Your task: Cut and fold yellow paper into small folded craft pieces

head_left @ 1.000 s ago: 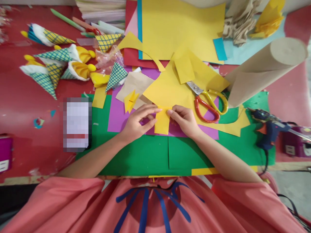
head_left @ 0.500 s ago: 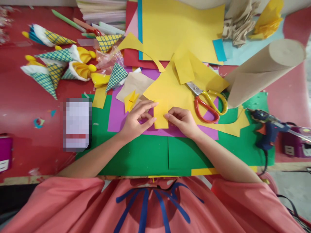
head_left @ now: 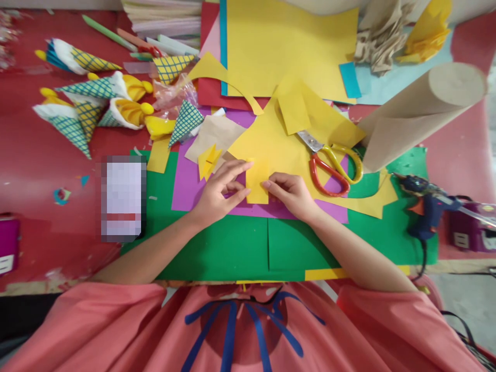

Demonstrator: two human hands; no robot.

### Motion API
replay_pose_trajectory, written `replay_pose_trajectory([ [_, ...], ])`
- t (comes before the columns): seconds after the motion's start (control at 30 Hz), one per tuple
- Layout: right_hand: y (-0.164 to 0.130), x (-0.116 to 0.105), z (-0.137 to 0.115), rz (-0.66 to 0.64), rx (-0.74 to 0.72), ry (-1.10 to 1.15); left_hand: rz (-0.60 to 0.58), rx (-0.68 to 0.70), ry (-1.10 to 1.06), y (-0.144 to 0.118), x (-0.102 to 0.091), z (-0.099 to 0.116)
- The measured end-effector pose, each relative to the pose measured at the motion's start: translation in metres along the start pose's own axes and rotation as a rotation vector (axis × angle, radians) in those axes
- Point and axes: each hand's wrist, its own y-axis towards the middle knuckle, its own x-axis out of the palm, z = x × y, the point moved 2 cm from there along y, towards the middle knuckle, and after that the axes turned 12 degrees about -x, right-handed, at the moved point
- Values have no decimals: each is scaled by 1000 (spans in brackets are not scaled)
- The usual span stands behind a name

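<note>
A small rectangular piece of yellow paper [head_left: 257, 183] is held upright between my two hands. At its left side, my left hand [head_left: 219, 194] has the index fingertip at the upper corner and the thumb lower down. My right hand [head_left: 292, 195] pinches the right edge between thumb and curled fingers. Behind them a larger yellow sheet [head_left: 267, 137] lies over a purple sheet [head_left: 186, 188]. Scissors [head_left: 329, 163] with one red and one yellow handle rest on the yellow sheet, right of my right hand. A folded yellow paper piece [head_left: 210, 161] lies just beyond my left hand.
Several checkered paper cones [head_left: 70, 129] lie at left, above a blurred phone [head_left: 123, 199]. A glue gun [head_left: 426, 201] with its cord sits at right, near a brown paper roll [head_left: 418, 113]. Yellow sheets [head_left: 290, 46] are stacked at the back. A green mat [head_left: 232, 248] covers the front.
Almost nothing differs. The small yellow paper has tilted very slightly in my hands, and its lower edge sits a touch higher.
</note>
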Motion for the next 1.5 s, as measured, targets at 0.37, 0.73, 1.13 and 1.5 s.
replay_pose_trajectory([
  [0.37,-1,0,0,40,21,-14,-61,-70,8,-2,1,-3],
  [0.73,-1,0,-1,33,-8,-25,-48,-47,-39,1,2,1],
  [1.13,0,0,0,31,-19,-53,8,11,40,2,0,5],
  [1.5,0,-1,1,55,-14,-35,-64,-124,-52,2,2,6],
])
